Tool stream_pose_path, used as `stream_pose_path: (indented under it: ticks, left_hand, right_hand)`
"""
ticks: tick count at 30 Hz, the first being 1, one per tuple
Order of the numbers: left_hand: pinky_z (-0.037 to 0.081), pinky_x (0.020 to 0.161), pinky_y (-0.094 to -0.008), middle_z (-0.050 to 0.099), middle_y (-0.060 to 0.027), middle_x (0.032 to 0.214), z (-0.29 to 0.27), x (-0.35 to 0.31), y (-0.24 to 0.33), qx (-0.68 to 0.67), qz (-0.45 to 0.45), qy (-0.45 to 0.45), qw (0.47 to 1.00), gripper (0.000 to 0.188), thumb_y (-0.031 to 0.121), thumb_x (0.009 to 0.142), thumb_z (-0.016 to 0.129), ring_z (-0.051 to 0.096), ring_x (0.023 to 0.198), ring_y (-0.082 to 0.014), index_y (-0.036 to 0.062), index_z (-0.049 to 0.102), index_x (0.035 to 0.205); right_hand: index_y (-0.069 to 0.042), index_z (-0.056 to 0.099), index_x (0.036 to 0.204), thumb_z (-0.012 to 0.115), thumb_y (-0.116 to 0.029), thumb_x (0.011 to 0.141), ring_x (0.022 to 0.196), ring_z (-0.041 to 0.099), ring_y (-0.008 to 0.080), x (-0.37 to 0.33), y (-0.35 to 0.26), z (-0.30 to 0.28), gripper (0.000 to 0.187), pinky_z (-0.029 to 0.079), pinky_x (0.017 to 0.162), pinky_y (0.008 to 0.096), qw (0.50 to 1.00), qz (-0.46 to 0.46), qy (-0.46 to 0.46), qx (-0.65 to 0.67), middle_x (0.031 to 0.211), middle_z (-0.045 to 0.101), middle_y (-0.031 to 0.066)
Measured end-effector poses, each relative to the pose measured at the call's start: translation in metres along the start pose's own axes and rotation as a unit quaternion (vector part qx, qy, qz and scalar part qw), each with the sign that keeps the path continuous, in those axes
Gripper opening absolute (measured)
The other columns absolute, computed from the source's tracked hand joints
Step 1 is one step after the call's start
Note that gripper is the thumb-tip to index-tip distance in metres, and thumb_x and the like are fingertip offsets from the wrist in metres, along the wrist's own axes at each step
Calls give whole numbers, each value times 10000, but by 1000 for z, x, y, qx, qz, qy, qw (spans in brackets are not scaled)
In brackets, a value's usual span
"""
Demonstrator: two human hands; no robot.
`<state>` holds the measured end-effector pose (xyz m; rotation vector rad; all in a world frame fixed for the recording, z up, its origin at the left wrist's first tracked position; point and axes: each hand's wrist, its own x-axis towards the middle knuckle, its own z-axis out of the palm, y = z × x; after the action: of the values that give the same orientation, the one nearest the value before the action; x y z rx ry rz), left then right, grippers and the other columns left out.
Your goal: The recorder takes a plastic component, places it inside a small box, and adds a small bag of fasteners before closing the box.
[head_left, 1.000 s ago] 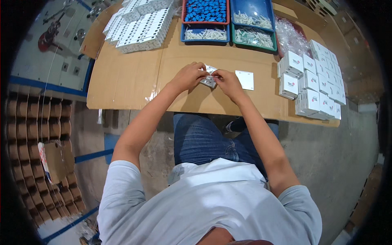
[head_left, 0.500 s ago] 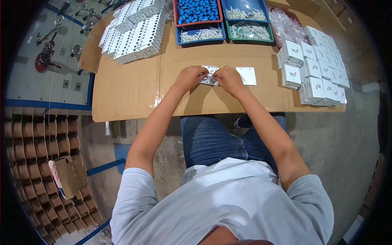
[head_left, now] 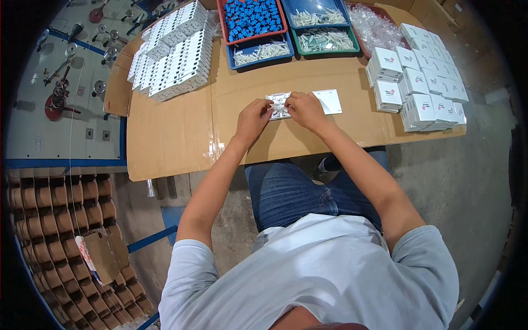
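Note:
A small white square piece with raised fittings [head_left: 280, 113], which looks like plastic, lies on the cardboard between my hands. At its left edge, my left hand [head_left: 253, 120] is closed, thumb and fingertips pinching there. My right hand [head_left: 308, 111] is also closed, with its fingertips gripping the piece's upper right part and covering some of it. Just right of that hand sits a flat white square plate [head_left: 329, 102], partly behind the fingers. Fine details under my fingertips are too small to make out.
Small white boxes [head_left: 421, 104] are stacked at the right. White blocks with dark openings [head_left: 179, 60] are piled at the far left. Along the back stand a red tray [head_left: 285, 30] of blue parts, blue and green trays [head_left: 325, 54] of pale plugs, and clear plastic bags [head_left: 374, 25].
The whole view has turned and shifted slightly. My left hand sits a little lower against the white piece, and both hands stay at it.

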<state>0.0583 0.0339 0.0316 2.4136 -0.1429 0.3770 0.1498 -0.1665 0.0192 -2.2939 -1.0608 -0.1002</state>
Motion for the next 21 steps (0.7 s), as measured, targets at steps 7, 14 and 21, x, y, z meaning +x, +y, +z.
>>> stream_pose_path:
  ticks: [7,14,21]
  left_hand:
    - [547,778,-388,695,-110,1023,-2,-9,8,69,104,6,992,192,134,852,761,678,906,-293,42,718,1015]
    - [537,844,-402,676,-101,1090,-2,-20,10,119,173,-2,978,304,201,830,783,647,1001,-295,43,684,1070]
    - [546,852,-410,656,-114,1138,-8,-8,16,81,87,-66,991,292,181,830,783,641,991,-321,24,675,1051]
  right_hand:
    - [-87,731,869,645,-127,864,927,659,282,5,5,-17,95,450,845,445,993,-82,-80,-42,959,667,92]
    - [-84,722,843,644,-132,856,841,677,337,14,9,-23,93,499,811,491,984,-112,-127,-61,951,665,118]
    - [-81,721,844,655,-142,849,821,679,358,23,15,-33,90,533,799,491,966,-168,-185,-73,946,669,117]
